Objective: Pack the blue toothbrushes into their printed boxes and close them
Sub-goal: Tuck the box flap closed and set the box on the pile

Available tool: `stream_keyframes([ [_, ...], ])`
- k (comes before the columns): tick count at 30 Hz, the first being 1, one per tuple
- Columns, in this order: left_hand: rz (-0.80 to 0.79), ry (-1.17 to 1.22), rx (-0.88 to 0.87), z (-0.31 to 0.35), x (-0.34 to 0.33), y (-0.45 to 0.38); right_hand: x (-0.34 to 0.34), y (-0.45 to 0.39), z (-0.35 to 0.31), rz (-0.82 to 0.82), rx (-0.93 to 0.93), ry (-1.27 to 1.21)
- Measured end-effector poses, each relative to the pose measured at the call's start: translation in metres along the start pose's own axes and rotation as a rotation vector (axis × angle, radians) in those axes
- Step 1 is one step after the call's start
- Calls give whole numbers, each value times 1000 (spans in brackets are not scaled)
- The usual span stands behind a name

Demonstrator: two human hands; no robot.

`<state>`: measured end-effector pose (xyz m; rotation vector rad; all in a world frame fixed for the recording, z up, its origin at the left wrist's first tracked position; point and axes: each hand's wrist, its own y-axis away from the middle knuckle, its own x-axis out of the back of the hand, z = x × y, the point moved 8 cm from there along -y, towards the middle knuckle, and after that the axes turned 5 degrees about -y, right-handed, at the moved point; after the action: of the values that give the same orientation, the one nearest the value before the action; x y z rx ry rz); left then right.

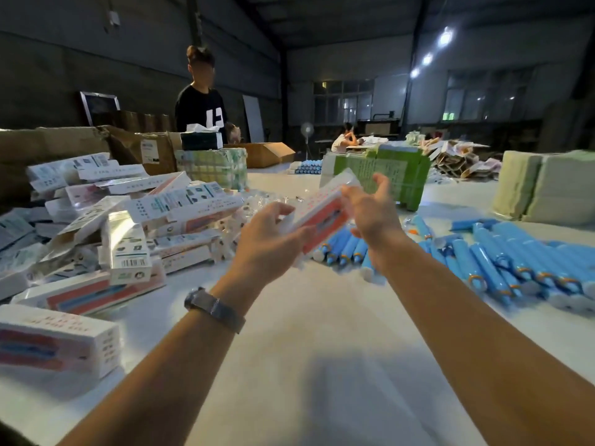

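Note:
A printed box (pixel 325 209), white with a red panel, is held tilted above the white table (pixel 306 349). My left hand (pixel 267 239) grips its near end, fingers curled round it. The fingers of my right hand (pixel 370 210) are straight and spread as it touches the box's right side. Blue toothbrushes (pixel 502 268) lie in a row at the right, with a smaller cluster (pixel 344 249) just under the box. I cannot tell whether the box's far end is closed.
A loose heap of printed boxes (pixel 128 217) fills the left side, and one closed box (pixel 54 342) lies near the front left. A green crate (pixel 396 172) and stacked sheets (pixel 547 188) stand behind. A person in a black shirt (pixel 199 107) stands by cardboard cartons.

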<state>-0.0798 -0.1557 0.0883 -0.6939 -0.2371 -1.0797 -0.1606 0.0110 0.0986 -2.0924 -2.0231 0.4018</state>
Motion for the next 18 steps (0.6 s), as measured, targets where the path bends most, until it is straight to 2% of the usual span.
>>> stream_keyframes([
  [2, -106, 229, 73, -2, -29, 9, 21, -3, -3, -22, 13, 52],
  [4, -143, 289, 56, 5, -42, 7, 36, 1, -3, -112, 109, 313],
  [5, -134, 297, 31, 11, -42, 4, 42, 3, 3, -163, 117, 367],
  [7, -110, 293, -13, 20, -39, -2, 54, 6, 20, -251, -19, 223],
  [9, -179, 188, -22, 24, -48, 2, 68, 5, 27, -200, -73, -10],
  [11, -361, 100, -39, 21, -73, 15, 79, 5, 16, -103, 63, -65],
  [13, -517, 201, -61, 17, -96, 32, 70, 13, 1, -166, 218, -31],
  [14, -546, 293, -72, 17, -102, 37, 63, 19, -5, -224, 279, -9],
  [18, -436, 616, -81, 10, -101, 34, 39, 39, -31, -418, 494, 120],
])
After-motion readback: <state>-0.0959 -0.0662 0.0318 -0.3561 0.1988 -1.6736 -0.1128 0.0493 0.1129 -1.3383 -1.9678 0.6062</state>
